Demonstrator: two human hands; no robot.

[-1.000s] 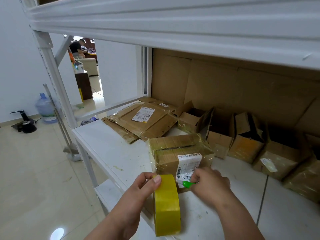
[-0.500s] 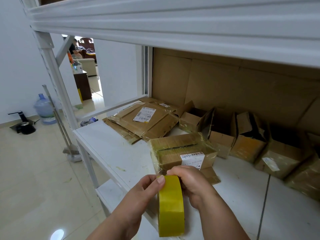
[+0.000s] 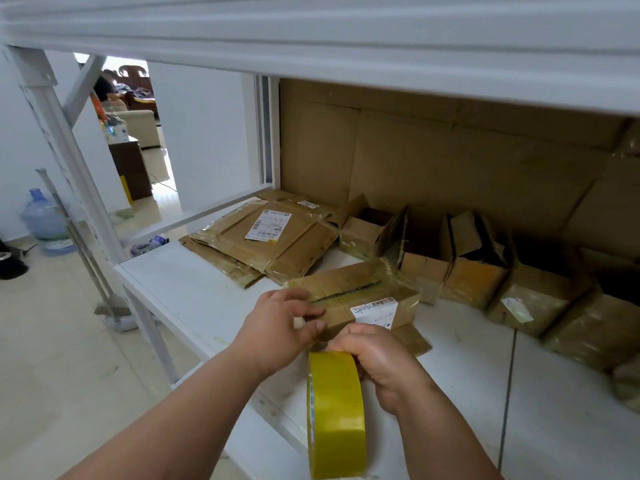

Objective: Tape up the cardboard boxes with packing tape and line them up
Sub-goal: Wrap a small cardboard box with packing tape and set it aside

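A small cardboard box (image 3: 367, 289) with a white label lies on the white shelf (image 3: 194, 289); a dark slit runs along its top seam. My right hand (image 3: 377, 362) grips the yellow packing tape roll (image 3: 336, 414) from the right, just in front of the box. My left hand (image 3: 284, 327) is at the box's near left corner, thumb and fingers pinched together on what looks like the tape's free end. The tape strip itself is hard to see.
Flattened cardboard (image 3: 263, 237) lies at the back left. A row of open and taped boxes (image 3: 478, 271) lines the cardboard back wall to the right. An upper shelf beam (image 3: 311, 36) hangs overhead. Left of the rack are the floor, a water bottle (image 3: 45, 220) and a mop.
The tape roll passed from my left hand to my right. My left hand moved up to the box's near left corner. The green item my right hand held a second ago is out of sight.
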